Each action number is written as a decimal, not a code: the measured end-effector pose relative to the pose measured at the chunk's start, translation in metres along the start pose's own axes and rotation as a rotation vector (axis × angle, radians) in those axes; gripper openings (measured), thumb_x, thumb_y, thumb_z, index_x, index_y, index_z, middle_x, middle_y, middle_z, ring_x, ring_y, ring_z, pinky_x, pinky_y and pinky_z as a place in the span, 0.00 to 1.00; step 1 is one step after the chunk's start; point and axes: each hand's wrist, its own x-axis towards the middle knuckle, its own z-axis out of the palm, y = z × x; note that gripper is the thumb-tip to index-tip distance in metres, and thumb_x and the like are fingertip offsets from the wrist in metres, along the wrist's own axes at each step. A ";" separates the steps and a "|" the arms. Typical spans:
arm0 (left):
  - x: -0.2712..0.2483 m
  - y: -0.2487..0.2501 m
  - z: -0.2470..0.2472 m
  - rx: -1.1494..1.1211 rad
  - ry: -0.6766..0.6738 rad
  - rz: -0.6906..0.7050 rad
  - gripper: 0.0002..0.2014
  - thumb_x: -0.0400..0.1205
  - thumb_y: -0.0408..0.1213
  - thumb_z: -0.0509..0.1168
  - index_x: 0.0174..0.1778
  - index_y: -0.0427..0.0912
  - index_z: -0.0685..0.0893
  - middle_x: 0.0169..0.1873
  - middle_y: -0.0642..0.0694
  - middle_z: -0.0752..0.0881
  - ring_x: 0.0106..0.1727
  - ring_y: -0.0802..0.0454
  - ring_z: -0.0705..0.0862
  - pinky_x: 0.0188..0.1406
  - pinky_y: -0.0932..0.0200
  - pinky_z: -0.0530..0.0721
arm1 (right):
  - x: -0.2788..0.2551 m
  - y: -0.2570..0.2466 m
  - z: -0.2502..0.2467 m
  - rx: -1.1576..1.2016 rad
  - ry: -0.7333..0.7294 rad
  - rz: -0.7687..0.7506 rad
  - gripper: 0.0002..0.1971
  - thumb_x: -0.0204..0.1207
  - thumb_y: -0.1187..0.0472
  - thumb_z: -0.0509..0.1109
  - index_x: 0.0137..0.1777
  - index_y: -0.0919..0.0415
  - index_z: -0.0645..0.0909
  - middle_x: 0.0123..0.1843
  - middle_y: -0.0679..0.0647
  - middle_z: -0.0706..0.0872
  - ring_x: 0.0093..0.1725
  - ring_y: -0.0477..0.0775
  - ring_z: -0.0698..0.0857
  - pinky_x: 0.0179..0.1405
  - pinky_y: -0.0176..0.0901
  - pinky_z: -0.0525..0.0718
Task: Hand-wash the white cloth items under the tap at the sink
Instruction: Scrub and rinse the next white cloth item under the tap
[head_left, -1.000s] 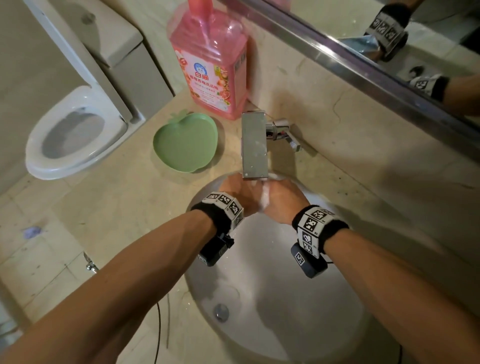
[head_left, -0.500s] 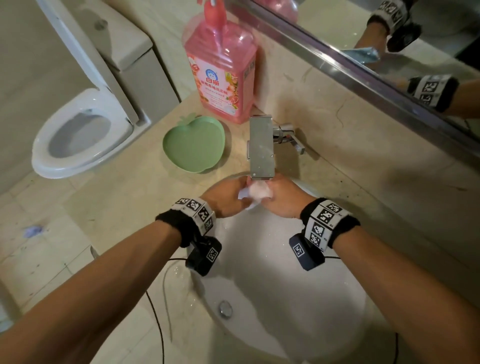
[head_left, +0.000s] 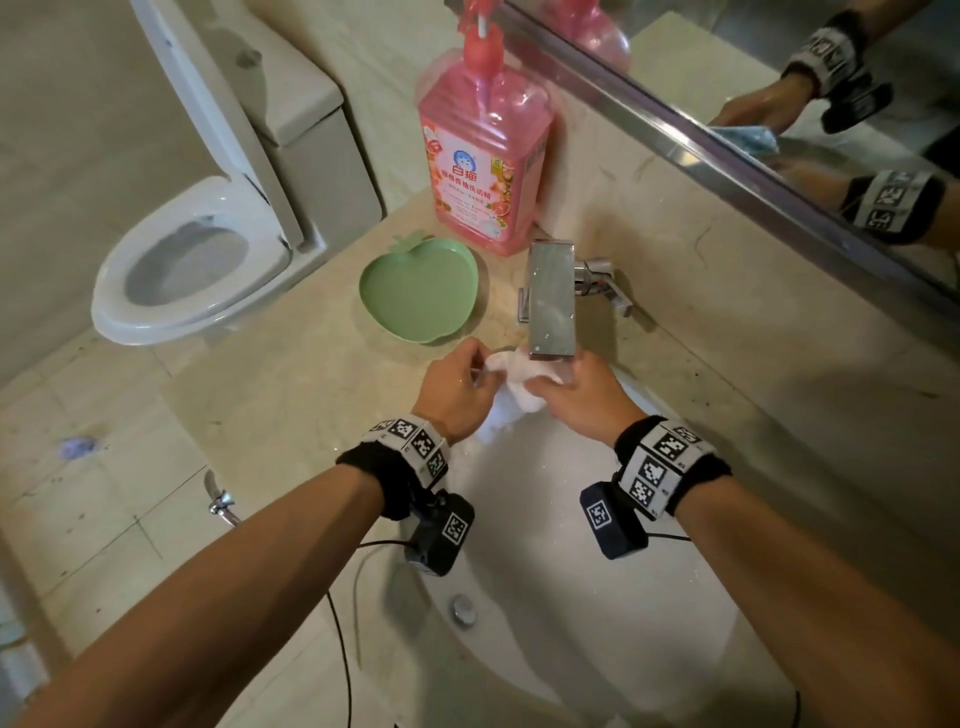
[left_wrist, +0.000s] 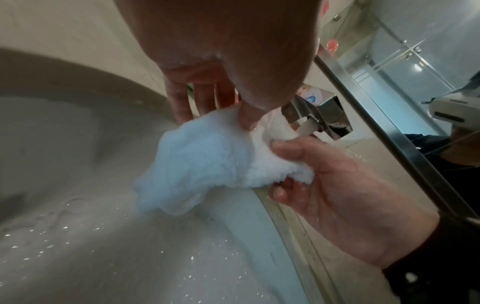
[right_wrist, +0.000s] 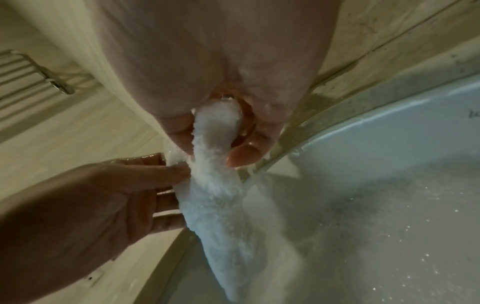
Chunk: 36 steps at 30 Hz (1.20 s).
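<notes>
A wet white fluffy cloth (head_left: 511, 387) hangs between both hands just under the square chrome tap (head_left: 551, 306), above the back edge of the white sink (head_left: 597, 623). My left hand (head_left: 457, 389) pinches its left end between thumb and fingers; the pinching fingers (left_wrist: 182, 107) show in the left wrist view. My right hand (head_left: 576, 392) is curled round the cloth's right part. In the left wrist view the cloth (left_wrist: 207, 162) bunches between the hands, with water running from the spout (left_wrist: 309, 126). In the right wrist view the cloth (right_wrist: 218, 181) trails down from my fist into the basin.
A green apple-shaped dish (head_left: 421, 296) lies on the beige counter left of the tap. A pink detergent bottle (head_left: 483, 156) stands behind it. A mirror (head_left: 779, 78) runs along the wall at right. A toilet (head_left: 192, 265) sits left of the counter. The drain (head_left: 462, 608) is in the basin's front.
The hands have drawn slightly apart, so more of the white cloth shows between them. My head view has shifted back and left; the hands remain under the tap.
</notes>
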 end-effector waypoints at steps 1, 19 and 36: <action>0.001 0.001 0.000 -0.030 -0.019 -0.011 0.07 0.82 0.40 0.66 0.47 0.41 0.77 0.39 0.43 0.87 0.41 0.42 0.83 0.45 0.44 0.81 | -0.001 0.000 -0.002 0.006 -0.020 -0.010 0.20 0.70 0.56 0.73 0.53 0.26 0.82 0.51 0.32 0.90 0.49 0.37 0.88 0.46 0.42 0.80; 0.016 0.015 -0.005 -0.326 -0.197 -0.196 0.06 0.82 0.35 0.62 0.50 0.51 0.81 0.47 0.45 0.86 0.49 0.46 0.84 0.53 0.48 0.83 | -0.016 0.023 -0.025 -0.014 0.049 -0.068 0.11 0.75 0.63 0.77 0.44 0.43 0.83 0.35 0.39 0.87 0.36 0.36 0.83 0.37 0.30 0.79; -0.006 0.003 -0.054 -0.412 -0.019 -0.171 0.16 0.88 0.47 0.59 0.59 0.37 0.81 0.58 0.33 0.85 0.63 0.35 0.83 0.65 0.32 0.80 | -0.024 -0.006 -0.023 -0.316 0.011 -0.020 0.28 0.63 0.51 0.87 0.60 0.53 0.79 0.52 0.45 0.86 0.49 0.47 0.86 0.43 0.38 0.83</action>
